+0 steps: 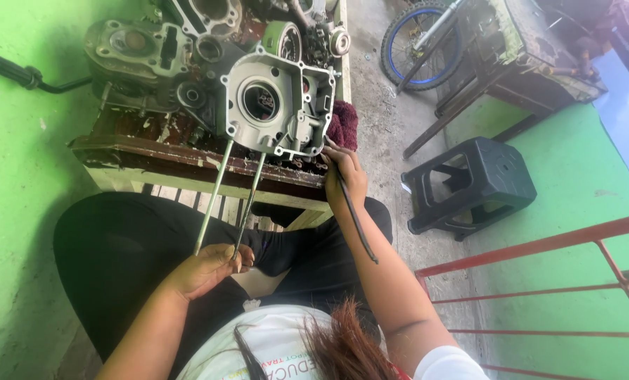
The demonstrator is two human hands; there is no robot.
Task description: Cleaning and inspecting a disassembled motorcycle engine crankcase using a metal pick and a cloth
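A grey metal engine crankcase stands on the edge of a worn wooden bench. Two long metal studs stick out of its lower side toward me. My left hand is closed around the near end of one stud, right beside the other. My right hand rests at the crankcase's lower right corner and holds a thin dark tool that runs back along my forearm. A dark red rag lies just behind that hand.
More engine parts, among them a cylinder head, crowd the bench behind the crankcase. A black plastic stool stands on the concrete to the right. Red metal railing crosses the lower right. A wheel leans far back. My legs sit under the bench.
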